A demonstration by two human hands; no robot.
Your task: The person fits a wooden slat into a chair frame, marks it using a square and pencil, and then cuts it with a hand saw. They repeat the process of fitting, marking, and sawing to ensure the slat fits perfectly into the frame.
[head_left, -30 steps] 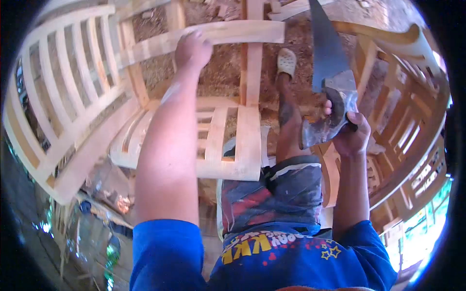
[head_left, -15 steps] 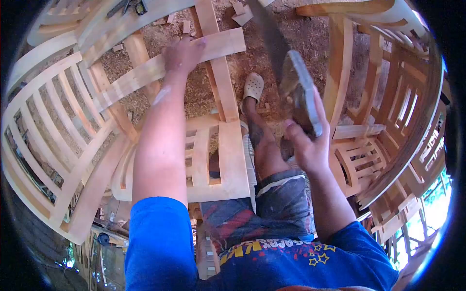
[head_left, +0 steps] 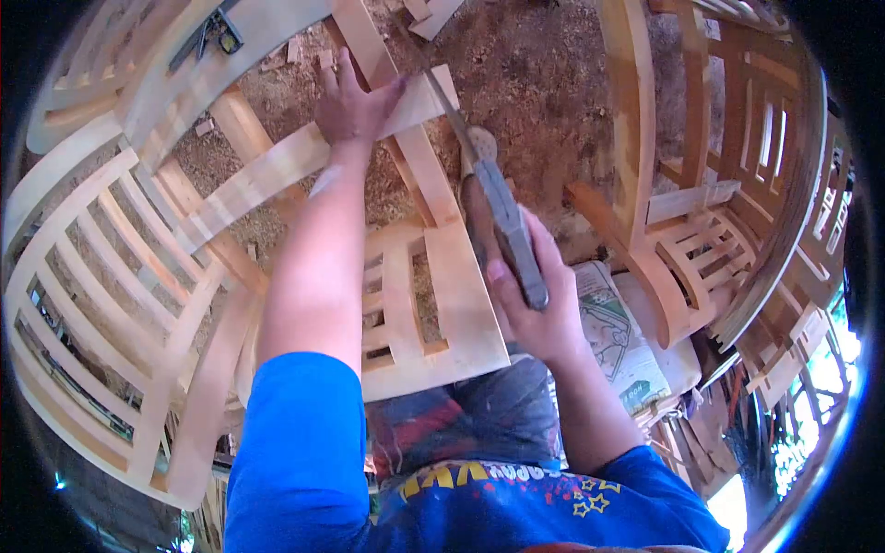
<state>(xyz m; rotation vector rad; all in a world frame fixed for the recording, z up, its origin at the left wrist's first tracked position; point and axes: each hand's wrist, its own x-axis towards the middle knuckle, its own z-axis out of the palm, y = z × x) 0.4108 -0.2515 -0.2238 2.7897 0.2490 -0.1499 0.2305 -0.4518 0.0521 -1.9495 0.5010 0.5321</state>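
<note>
My right hand (head_left: 544, 300) is wrapped round the grey handle of a handsaw (head_left: 502, 207). The saw blade points up and to the left, and its edge lies at the right end of a pale wooden board (head_left: 277, 161). My left hand (head_left: 355, 103) rests on that board with its fingers spread, a short way left of the blade. Under the board a wooden rail (head_left: 424, 170) runs down to a slatted chair seat (head_left: 466, 304). Whether the teeth touch the wood I cannot tell.
Slatted wooden chair backs (head_left: 101, 267) curve along the left. More chair frames (head_left: 636, 120) stand on the right. Wood shavings and offcuts cover the ground (head_left: 544, 92). Black tools (head_left: 207, 39) lie on a curved piece at the upper left. A printed sack (head_left: 608, 341) lies at lower right.
The saw has swung down and left, from raised and turned to edge-on at the board's end. My left hand's fingers have spread on the board. The view has shifted, revealing the sack.
</note>
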